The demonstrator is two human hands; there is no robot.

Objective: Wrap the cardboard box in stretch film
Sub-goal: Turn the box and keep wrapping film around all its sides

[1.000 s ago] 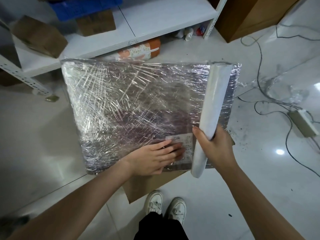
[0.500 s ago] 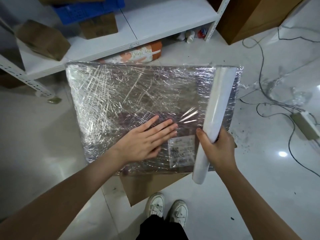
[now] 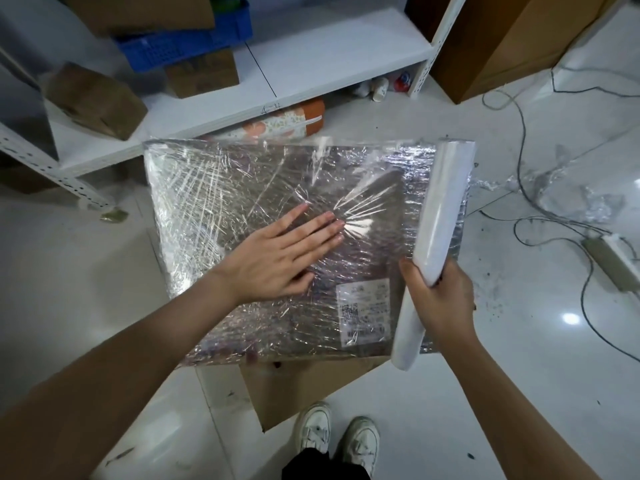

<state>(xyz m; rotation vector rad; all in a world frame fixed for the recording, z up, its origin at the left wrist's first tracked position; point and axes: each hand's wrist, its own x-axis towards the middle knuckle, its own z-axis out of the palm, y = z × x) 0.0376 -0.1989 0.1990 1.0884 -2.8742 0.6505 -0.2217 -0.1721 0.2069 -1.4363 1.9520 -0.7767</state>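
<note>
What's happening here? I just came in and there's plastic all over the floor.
A person is wrapping a flat cardboard box in stretch film. The left hand lies flat on the film-covered top face, fingers straight. The right hand grips the film roll at the box's right edge. The top is already covered, shipping label included.

box (image 3: 242, 188): flat, wide cardboard, top face up, fully covered in crinkled clear film, white label near right corner
film roll (image 3: 446, 202): white, lies along box's right edge, sheet runs left across top
</note>
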